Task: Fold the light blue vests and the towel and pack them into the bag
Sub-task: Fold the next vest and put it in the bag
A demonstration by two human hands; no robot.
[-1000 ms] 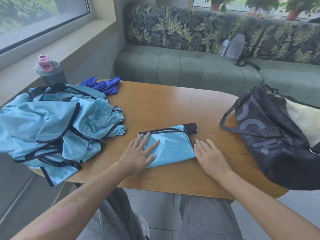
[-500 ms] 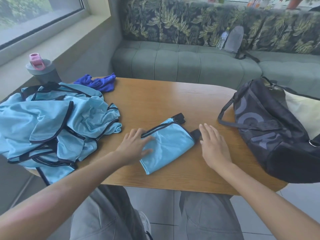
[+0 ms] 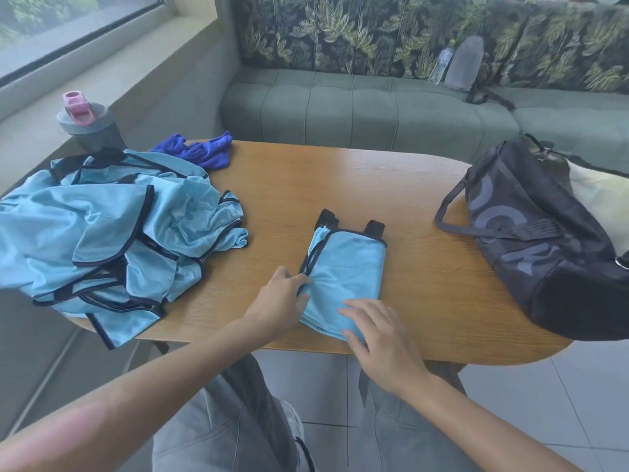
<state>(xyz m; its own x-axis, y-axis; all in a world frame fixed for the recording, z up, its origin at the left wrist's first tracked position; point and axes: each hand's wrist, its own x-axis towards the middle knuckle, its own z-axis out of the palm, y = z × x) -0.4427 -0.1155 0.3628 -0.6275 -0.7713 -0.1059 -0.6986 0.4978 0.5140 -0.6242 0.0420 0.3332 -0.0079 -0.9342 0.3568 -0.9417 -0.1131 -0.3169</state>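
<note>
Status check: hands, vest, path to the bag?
Left hand pinches folded vest at its left edge; right hand flat on its near end. Table bare between vest and bag.

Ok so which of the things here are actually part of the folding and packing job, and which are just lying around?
Part of the job:
folded vest
left hand
right hand
pile of light blue vests
blue towel
dark bag

Just lying about:
grey bottle with pink lid
clear bottle and grey pouch on the sofa

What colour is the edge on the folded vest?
Black trim on the light blue folded vest, seen best in the head view.
</note>
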